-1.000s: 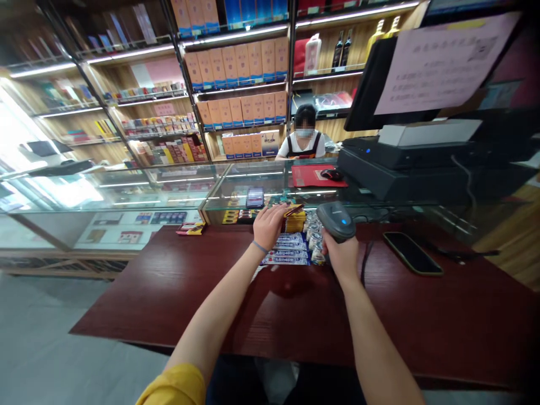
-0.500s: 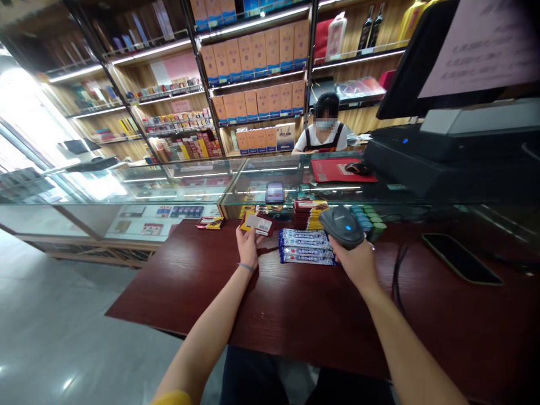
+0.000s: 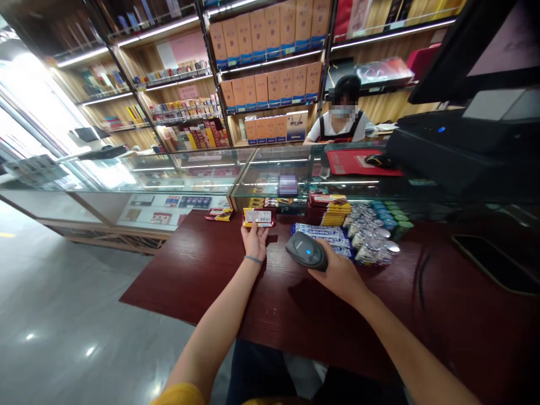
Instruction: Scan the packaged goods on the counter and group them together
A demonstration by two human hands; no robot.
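My left hand [image 3: 255,242] holds a red and yellow snack packet [image 3: 265,218] just above the table, its pale label with a barcode turned up. In my right hand [image 3: 337,270] is a dark barcode scanner [image 3: 304,251] with a blue light, its head pointing left toward the packet. Partly covered by the scanner, a row of blue and white wrapped bars [image 3: 323,232] lies on the table. Behind them rises a stack of red and yellow packets [image 3: 327,209]. Several small jars with silvery lids [image 3: 371,239] stand right of the bars.
Another small pile of packets [image 3: 219,214] lies at the table's [image 3: 181,270] far left edge. A phone [image 3: 498,261] and a black cable [image 3: 421,270] are on the right. Beyond the glass counter [image 3: 261,169] sits a person [image 3: 337,126]; a monitor [image 3: 447,56] stands at upper right.
My right hand has brought the scanner left and lower, uncovering the lidded jars. My left hand has levelled the packet, its label still up. The view has shifted slightly.
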